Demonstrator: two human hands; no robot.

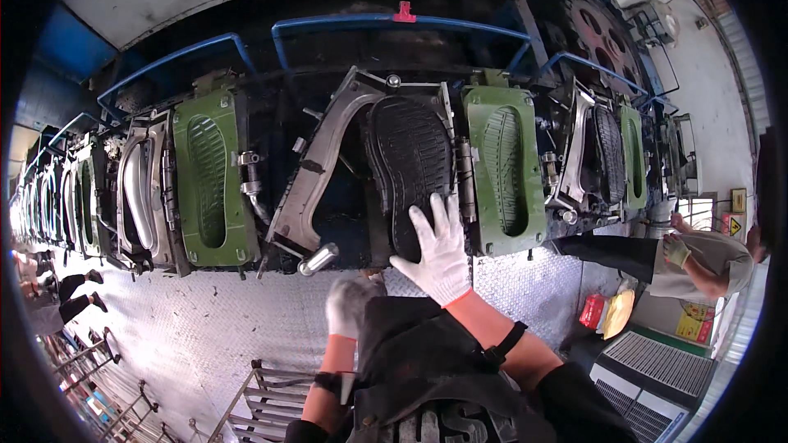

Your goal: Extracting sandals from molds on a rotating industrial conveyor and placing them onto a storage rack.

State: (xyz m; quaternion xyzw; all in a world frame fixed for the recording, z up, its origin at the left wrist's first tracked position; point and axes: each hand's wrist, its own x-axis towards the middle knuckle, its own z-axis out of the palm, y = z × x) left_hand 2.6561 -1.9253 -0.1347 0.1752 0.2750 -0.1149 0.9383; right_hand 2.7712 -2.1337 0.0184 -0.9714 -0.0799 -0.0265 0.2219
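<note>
My right hand, in a white glove with an orange cuff, has its fingers spread. Its fingertips reach the heel end of a black shoe sole, which lies in an open metal mould. The mould's metal side frame is swung out to the left of the sole and carries a round-ended handle. To the right stands a green mould plate with a sole-shaped hollow. My left hand, also gloved, is low in front of my apron; motion smears its fingers, so any grip is unclear.
Another green mould plate and a metal mould frame stand on the left, with more moulds along the machine. Blue rails run behind. A metal rack is below left. At right, a person stands near a grilled unit.
</note>
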